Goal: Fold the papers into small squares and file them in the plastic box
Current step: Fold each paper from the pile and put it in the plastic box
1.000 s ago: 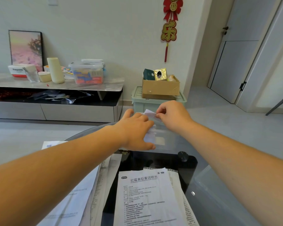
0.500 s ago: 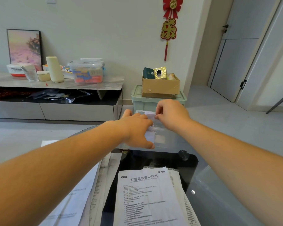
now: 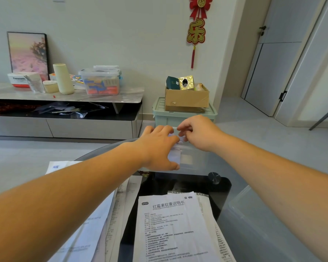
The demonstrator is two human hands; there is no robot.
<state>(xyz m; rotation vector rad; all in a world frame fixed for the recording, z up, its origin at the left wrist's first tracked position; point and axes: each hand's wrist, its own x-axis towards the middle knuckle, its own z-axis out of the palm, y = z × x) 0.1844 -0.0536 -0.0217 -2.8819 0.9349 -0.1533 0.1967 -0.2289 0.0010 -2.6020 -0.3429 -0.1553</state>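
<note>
A clear plastic box (image 3: pixel 194 160) stands at the far side of the round glass table (image 3: pixel 254 205). Inside it, white folded papers (image 3: pixel 175 156) show through the front wall. My left hand (image 3: pixel 159 148) reaches over the box's left part, fingers over the rim and thumb against the front wall. My right hand (image 3: pixel 199 132) hovers over the box's top, its fingertips pinching a small folded paper whose edge barely shows between both hands. Unfolded printed sheets (image 3: pixel 176 227) lie on the table near me.
More sheets (image 3: pixel 95 224) lie under my left forearm. A black table base with a metal knob (image 3: pixel 214 177) shows through the glass. Beyond the table stand a green bin (image 3: pixel 184 116) with a cardboard box (image 3: pixel 187 99), and a low TV cabinet (image 3: pixel 64 110) with containers.
Both hands have lowered the folded paper toward the box; less of it shows above the rim than a second ago. My left hand stays on the box.
</note>
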